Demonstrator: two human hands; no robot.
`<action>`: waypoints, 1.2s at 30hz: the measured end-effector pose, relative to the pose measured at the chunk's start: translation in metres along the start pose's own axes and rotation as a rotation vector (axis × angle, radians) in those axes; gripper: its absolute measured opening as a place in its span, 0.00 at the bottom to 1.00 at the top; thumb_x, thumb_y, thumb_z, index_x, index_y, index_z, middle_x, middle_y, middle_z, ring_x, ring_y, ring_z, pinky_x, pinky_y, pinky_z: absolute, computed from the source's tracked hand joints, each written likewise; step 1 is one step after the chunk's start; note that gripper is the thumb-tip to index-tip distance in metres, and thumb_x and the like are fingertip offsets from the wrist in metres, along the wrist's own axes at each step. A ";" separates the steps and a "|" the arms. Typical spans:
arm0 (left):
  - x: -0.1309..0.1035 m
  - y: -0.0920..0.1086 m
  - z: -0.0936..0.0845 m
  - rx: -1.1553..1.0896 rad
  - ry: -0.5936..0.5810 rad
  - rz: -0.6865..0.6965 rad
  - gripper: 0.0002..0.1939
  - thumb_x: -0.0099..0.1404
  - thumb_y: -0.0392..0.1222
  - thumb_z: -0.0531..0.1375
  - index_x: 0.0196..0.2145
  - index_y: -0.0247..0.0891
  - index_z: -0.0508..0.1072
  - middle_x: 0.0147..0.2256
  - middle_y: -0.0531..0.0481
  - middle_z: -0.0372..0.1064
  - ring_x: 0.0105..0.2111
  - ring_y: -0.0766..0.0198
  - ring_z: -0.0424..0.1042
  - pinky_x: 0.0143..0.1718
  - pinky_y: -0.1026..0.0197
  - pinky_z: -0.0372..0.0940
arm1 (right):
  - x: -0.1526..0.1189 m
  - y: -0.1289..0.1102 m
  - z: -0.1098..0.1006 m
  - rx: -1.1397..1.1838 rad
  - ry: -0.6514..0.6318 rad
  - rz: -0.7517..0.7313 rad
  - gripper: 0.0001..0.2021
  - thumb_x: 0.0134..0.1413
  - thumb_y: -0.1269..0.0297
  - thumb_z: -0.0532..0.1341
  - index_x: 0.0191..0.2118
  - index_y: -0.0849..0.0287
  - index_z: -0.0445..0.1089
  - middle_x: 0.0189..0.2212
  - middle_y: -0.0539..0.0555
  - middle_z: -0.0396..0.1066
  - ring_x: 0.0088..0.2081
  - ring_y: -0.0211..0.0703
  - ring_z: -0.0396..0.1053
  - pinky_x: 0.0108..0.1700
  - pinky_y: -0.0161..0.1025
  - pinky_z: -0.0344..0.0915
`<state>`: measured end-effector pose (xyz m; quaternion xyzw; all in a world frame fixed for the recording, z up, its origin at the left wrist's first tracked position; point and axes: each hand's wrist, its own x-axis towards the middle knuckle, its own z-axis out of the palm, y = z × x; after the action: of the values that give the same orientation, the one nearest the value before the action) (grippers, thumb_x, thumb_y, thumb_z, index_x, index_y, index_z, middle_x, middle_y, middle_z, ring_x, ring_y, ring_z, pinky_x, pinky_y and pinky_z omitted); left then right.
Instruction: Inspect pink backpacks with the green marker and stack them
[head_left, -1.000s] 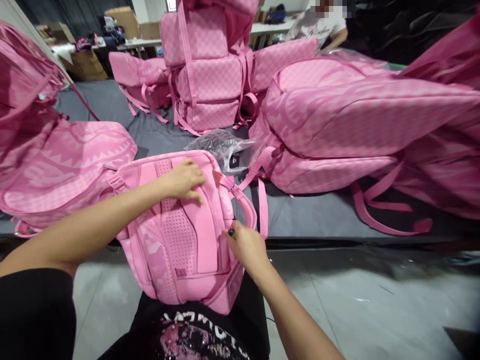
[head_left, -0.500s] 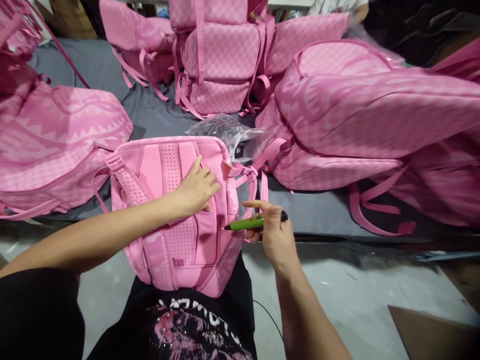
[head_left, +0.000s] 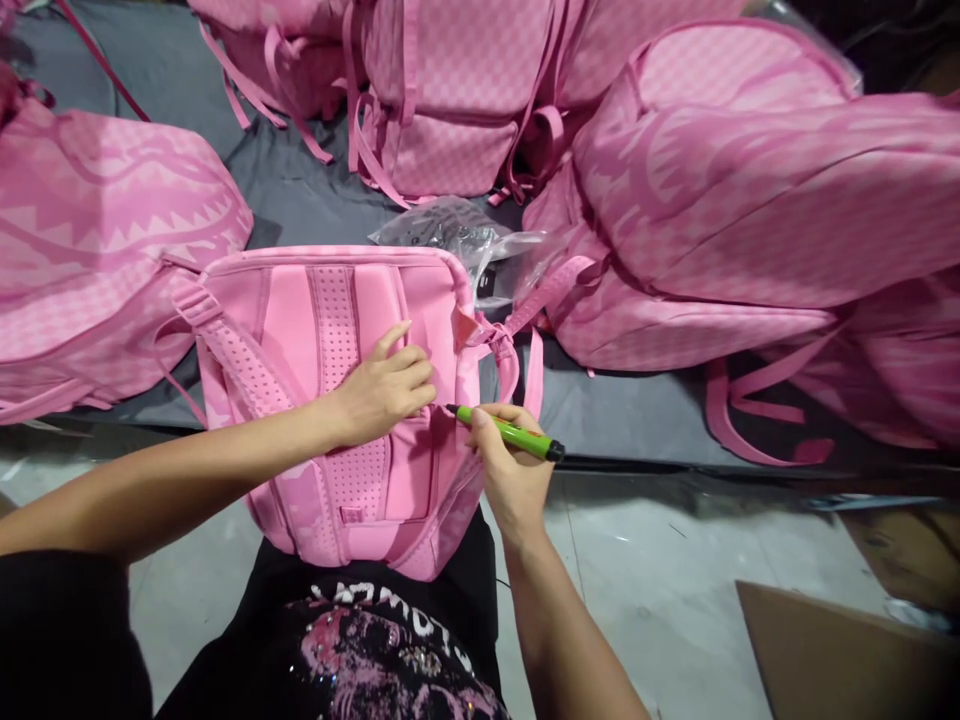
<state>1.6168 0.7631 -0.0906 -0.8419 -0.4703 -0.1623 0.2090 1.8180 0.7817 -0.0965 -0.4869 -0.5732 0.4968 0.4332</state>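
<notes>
A pink backpack (head_left: 431, 350) leans upright against my lap and the table edge, its padded back panel and shoulder straps facing me. My left hand (head_left: 390, 390) lies on this panel, its fingers bent and gripping a bit of the fabric, with one finger sticking out; the thumb is mostly hidden. In my right hand (head_left: 514, 475) is a green marker pen (head_left: 517, 435) with black ends. Its thin tip points left and meets the panel, close beside the left fingertips. Whether the tip has left a mark is too small to tell.
Pink backpacks lie at the left (head_left: 112, 220) and right (head_left: 735, 220), and several more stand at the back. A clear plastic bag (head_left: 457, 235) sits behind the held backpack on the grey-covered table (head_left: 615, 420). Brown cardboard (head_left: 832, 650) lies on the floor at right.
My right hand has moved up and left, bringing the marker pen's tip to the panel beside my left fingers. Its fingers have closed into a writing grip. The view has tilted slightly down.
</notes>
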 end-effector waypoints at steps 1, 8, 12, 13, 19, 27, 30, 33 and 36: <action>-0.002 0.001 0.000 0.010 0.015 0.002 0.08 0.68 0.36 0.56 0.30 0.38 0.72 0.33 0.51 0.69 0.42 0.61 0.65 0.64 0.39 0.52 | 0.000 0.000 0.003 -0.001 -0.010 -0.005 0.15 0.52 0.52 0.66 0.33 0.60 0.71 0.21 0.47 0.70 0.23 0.37 0.67 0.29 0.36 0.64; -0.003 0.003 0.001 0.034 0.055 -0.004 0.10 0.69 0.38 0.55 0.31 0.38 0.73 0.32 0.51 0.70 0.41 0.61 0.66 0.63 0.40 0.56 | 0.002 0.005 0.007 -0.095 -0.037 -0.075 0.12 0.54 0.54 0.66 0.35 0.60 0.72 0.25 0.49 0.71 0.25 0.38 0.67 0.30 0.36 0.64; -0.003 0.003 0.002 0.029 0.060 -0.016 0.10 0.69 0.37 0.55 0.30 0.39 0.73 0.33 0.51 0.70 0.42 0.62 0.66 0.63 0.41 0.56 | 0.003 0.003 0.009 -0.090 -0.036 -0.070 0.13 0.55 0.53 0.66 0.35 0.60 0.72 0.24 0.48 0.71 0.24 0.38 0.67 0.29 0.36 0.64; -0.003 0.003 0.002 0.028 0.062 -0.017 0.10 0.69 0.37 0.55 0.30 0.39 0.73 0.32 0.51 0.70 0.42 0.62 0.66 0.63 0.41 0.56 | 0.003 0.002 0.010 -0.093 -0.028 -0.071 0.14 0.54 0.53 0.66 0.35 0.60 0.72 0.23 0.48 0.71 0.24 0.38 0.67 0.28 0.36 0.64; -0.002 0.003 0.003 0.030 0.068 -0.020 0.10 0.69 0.37 0.55 0.30 0.38 0.73 0.32 0.52 0.69 0.40 0.61 0.66 0.61 0.41 0.58 | 0.004 0.002 0.012 -0.133 -0.019 -0.080 0.14 0.54 0.52 0.65 0.34 0.60 0.72 0.24 0.49 0.71 0.24 0.38 0.67 0.29 0.37 0.65; -0.002 0.005 0.005 0.063 0.069 -0.038 0.12 0.70 0.33 0.53 0.30 0.39 0.73 0.31 0.52 0.69 0.41 0.62 0.66 0.62 0.43 0.58 | 0.011 -0.004 0.013 -0.220 -0.048 -0.105 0.13 0.55 0.53 0.64 0.32 0.59 0.71 0.23 0.48 0.70 0.23 0.38 0.66 0.27 0.36 0.63; -0.002 0.004 0.006 0.072 0.058 -0.041 0.12 0.70 0.33 0.53 0.31 0.39 0.73 0.32 0.52 0.69 0.41 0.62 0.66 0.62 0.43 0.58 | 0.015 -0.006 0.014 -0.245 -0.050 -0.119 0.13 0.55 0.53 0.63 0.31 0.58 0.71 0.22 0.48 0.69 0.23 0.38 0.66 0.26 0.36 0.63; -0.001 0.003 0.007 0.079 0.037 -0.042 0.13 0.70 0.32 0.52 0.31 0.38 0.73 0.32 0.53 0.69 0.41 0.63 0.66 0.63 0.43 0.57 | 0.018 -0.006 0.015 -0.244 -0.084 -0.123 0.12 0.55 0.54 0.63 0.32 0.58 0.71 0.22 0.48 0.69 0.23 0.38 0.66 0.26 0.36 0.62; 0.000 0.003 0.007 0.078 0.025 -0.038 0.13 0.70 0.32 0.52 0.31 0.38 0.72 0.31 0.52 0.69 0.40 0.63 0.66 0.63 0.43 0.57 | 0.019 -0.005 0.016 -0.271 -0.042 -0.125 0.12 0.55 0.54 0.63 0.31 0.58 0.71 0.21 0.47 0.68 0.22 0.37 0.65 0.26 0.35 0.62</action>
<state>1.6196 0.7656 -0.0975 -0.8220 -0.4895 -0.1585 0.2443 1.7991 0.7980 -0.0935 -0.4937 -0.6731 0.3971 0.3814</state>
